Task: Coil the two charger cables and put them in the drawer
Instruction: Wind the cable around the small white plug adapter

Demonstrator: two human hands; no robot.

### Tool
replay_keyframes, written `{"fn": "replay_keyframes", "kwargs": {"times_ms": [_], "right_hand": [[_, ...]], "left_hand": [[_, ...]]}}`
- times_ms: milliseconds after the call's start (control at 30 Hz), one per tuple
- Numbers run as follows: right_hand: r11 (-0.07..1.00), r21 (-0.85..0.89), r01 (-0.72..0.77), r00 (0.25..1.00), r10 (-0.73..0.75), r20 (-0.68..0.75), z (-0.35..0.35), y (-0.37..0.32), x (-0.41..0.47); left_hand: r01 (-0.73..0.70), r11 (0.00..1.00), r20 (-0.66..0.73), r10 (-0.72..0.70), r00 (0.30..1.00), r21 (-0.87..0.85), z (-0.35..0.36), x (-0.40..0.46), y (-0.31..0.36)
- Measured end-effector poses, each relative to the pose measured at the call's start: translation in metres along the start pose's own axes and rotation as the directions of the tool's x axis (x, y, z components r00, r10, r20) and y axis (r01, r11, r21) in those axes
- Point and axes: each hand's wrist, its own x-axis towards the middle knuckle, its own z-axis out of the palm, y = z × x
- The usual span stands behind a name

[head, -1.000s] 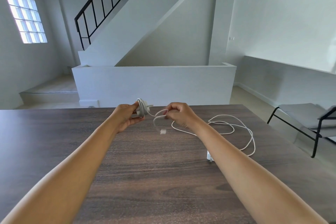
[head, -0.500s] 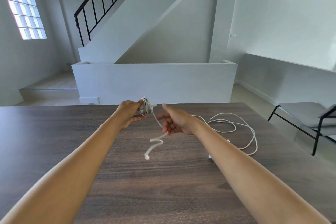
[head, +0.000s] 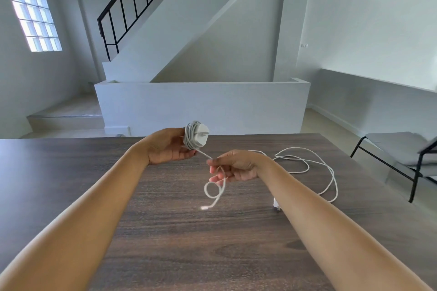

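Dropped lower since half a second ago, right hand (head: pixel 233 168) pinching the loose tail of the white charger cable (head: pixel 214 192), its end curling above the dark wood-grain bench (head: pixel 71 172). Left hand (head: pixel 169 146) gripping the white plug wound with cable (head: pixel 196 137); first coil nearly finished. Next, probably wrapping the tail on; second white cable (head: pixel 307 168) lying loose on the bench at right, drawer unseen.

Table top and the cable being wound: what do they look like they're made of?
Table: dark brown wood or wood-look laminate, matt; grain streaks run across it, little glare. Wound cable: white, smooth rubbery plastic sheath by its look; it bends in soft loops around the white hard-plastic plug.
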Motion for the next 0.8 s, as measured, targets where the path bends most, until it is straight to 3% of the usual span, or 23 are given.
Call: {"fn": "replay_keyframes", "kwargs": {"times_ms": [100,200,300,433,533,667,733,800], "right_hand": [[1.0,-0.004,-0.008,0.999,0.007,-0.038,-0.009,0.001,-0.001],[0.999,0.034,0.003,0.992,0.001,-0.124,-0.02,0.003,0.0],[0.994,0.099,0.036,0.962,-0.007,-0.274,-0.032,0.001,0.001],[0.968,0.238,0.08,0.911,0.026,-0.412,-0.035,-0.011,-0.004],[0.947,0.281,0.155,0.886,-0.008,-0.464,-0.029,-0.023,-0.006],[0.961,0.183,0.206,0.902,-0.114,-0.416,-0.017,-0.035,-0.008],[0.977,0.094,0.19,0.916,-0.142,-0.374,-0.013,-0.04,-0.009],[0.988,-0.009,0.155,0.936,-0.15,-0.32,-0.006,-0.041,-0.011]], "left_hand": [[0.074,0.979,0.21,-0.114,0.971,0.19,-0.005,-0.007,0.006],[0.11,0.93,0.278,-0.216,0.936,0.351,-0.003,-0.012,0.015],[0.138,0.791,0.253,-0.349,0.902,0.596,0.002,-0.012,0.024],[0.217,0.572,0.029,-0.39,0.921,0.791,0.005,-0.001,0.02],[0.205,0.456,-0.114,-0.219,0.969,0.866,0.003,0.009,0.005],[0.152,0.362,-0.195,0.084,0.977,0.92,-0.012,0.024,-0.011],[0.179,0.332,-0.273,0.265,0.925,0.926,-0.02,0.029,-0.016],[0.213,0.358,-0.363,0.429,0.828,0.909,-0.024,0.032,-0.018]]}}
